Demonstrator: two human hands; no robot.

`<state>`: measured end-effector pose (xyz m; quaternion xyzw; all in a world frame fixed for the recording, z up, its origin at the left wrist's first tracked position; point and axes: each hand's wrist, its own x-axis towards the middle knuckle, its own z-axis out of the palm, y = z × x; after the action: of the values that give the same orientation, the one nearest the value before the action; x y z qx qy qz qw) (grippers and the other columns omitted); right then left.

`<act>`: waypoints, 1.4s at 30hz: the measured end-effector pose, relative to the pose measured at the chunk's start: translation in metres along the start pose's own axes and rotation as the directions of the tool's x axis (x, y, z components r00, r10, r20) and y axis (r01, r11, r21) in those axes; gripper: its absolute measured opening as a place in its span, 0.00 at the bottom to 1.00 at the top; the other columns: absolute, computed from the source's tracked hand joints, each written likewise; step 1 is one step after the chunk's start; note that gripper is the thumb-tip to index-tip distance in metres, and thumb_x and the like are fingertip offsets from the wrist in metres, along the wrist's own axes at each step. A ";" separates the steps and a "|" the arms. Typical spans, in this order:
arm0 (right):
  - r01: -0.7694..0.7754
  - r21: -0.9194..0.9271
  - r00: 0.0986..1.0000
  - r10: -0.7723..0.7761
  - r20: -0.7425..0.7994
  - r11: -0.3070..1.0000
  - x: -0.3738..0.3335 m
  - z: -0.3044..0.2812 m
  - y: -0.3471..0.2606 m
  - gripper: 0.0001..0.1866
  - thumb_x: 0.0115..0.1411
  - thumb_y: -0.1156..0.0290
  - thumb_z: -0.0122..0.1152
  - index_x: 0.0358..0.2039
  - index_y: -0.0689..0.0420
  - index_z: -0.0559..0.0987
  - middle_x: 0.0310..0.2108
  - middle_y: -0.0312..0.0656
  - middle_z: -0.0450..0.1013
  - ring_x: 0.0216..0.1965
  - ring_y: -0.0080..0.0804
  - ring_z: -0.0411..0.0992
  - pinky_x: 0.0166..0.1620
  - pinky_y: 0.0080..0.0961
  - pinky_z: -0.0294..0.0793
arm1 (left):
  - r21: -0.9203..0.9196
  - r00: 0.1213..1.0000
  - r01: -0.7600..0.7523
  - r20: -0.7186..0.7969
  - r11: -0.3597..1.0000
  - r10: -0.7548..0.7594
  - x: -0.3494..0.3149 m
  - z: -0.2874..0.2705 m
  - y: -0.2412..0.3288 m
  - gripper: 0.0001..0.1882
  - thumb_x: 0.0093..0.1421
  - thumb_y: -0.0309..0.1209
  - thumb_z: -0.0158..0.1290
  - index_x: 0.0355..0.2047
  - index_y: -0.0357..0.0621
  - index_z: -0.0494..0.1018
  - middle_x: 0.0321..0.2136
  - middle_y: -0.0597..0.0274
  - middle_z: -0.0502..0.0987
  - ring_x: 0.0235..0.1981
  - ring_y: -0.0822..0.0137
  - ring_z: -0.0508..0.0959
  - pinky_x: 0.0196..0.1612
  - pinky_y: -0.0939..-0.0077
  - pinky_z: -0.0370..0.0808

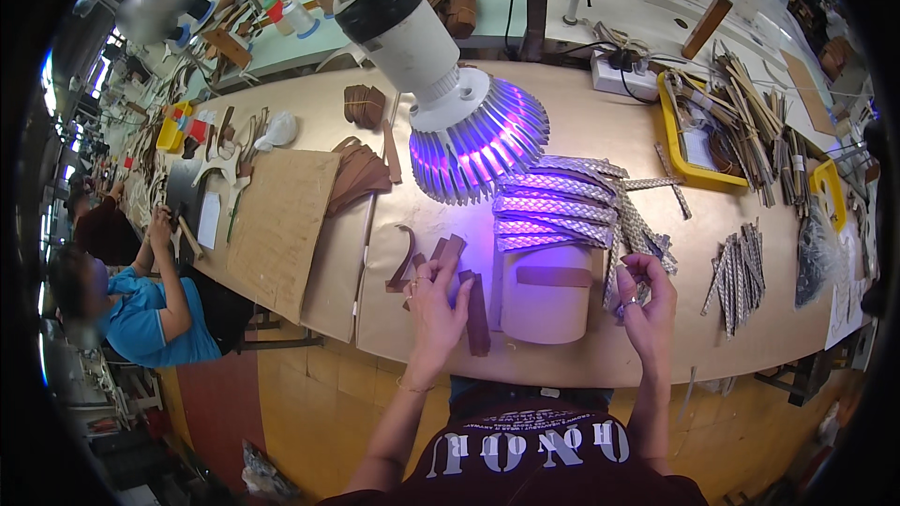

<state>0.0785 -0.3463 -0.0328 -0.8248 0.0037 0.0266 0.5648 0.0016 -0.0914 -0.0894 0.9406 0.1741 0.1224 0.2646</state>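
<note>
My left hand [436, 307] rests with its fingers stretched over a small pile of brown leather strips [452, 248], its thumb apart from them. Another brown strip [478, 319] lies beside the thumb. Between my hands stands a tan block [544, 314] with a rounded near edge, and one short brown leather strip [553, 276] lies flat across it. Silver braided strips [558, 211] are laid in rows behind that strip, lit purple. My right hand [649, 305] is curled beside loose braided strips [637, 234], thumb and forefinger close together; anything in them is too small to make out.
A finned lamp [478, 136] hangs low over the work. More braided strips [736, 276] lie at right, near a yellow tray [698, 173]. Brown leather pieces [356, 178] and a tan board [281, 215] lie at left. A co-worker in blue [155, 319] sits at far left.
</note>
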 end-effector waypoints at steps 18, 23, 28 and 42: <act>0.573 -0.267 0.792 -0.439 0.425 0.775 -0.022 0.032 -0.067 0.08 0.54 0.69 0.67 0.34 0.54 0.78 0.30 0.36 0.74 0.34 0.34 0.72 0.44 0.32 0.63 | -0.115 0.986 -0.027 0.160 0.993 0.045 0.007 -0.006 -0.015 0.06 0.56 0.31 0.59 0.34 0.45 0.76 0.39 0.58 0.73 0.45 0.57 0.72 0.49 0.61 0.59; 0.589 -0.229 0.758 -0.431 0.490 0.775 -0.024 0.035 -0.068 0.09 0.55 0.68 0.67 0.35 0.53 0.78 0.30 0.36 0.73 0.34 0.34 0.71 0.44 0.33 0.63 | -0.155 0.993 -0.078 0.075 0.985 0.090 -0.002 -0.005 -0.016 0.08 0.54 0.29 0.61 0.35 0.47 0.78 0.39 0.59 0.74 0.44 0.57 0.73 0.47 0.63 0.60; 0.652 -0.248 0.714 -0.471 0.517 0.716 -0.023 0.040 -0.065 0.08 0.59 0.65 0.62 0.37 0.52 0.77 0.32 0.37 0.71 0.37 0.35 0.70 0.44 0.34 0.62 | -0.127 0.993 -0.089 0.071 0.988 0.099 -0.003 -0.003 -0.017 0.11 0.54 0.28 0.61 0.40 0.48 0.80 0.38 0.60 0.74 0.42 0.60 0.73 0.46 0.64 0.60; 0.699 -0.233 0.670 -0.505 0.544 0.676 -0.023 0.047 -0.066 0.18 0.56 0.63 0.65 0.45 0.54 0.74 0.36 0.40 0.72 0.41 0.37 0.70 0.47 0.35 0.63 | -0.270 0.962 -0.271 -0.049 0.924 0.268 -0.021 -0.018 -0.013 0.09 0.51 0.20 0.61 0.32 0.46 0.78 0.35 0.65 0.79 0.37 0.68 0.78 0.45 0.71 0.64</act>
<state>0.0557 -0.2794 0.0127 -0.8498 -0.4085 0.0174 0.3326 -0.0267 -0.0808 -0.0846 0.9092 0.0260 0.1859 0.3718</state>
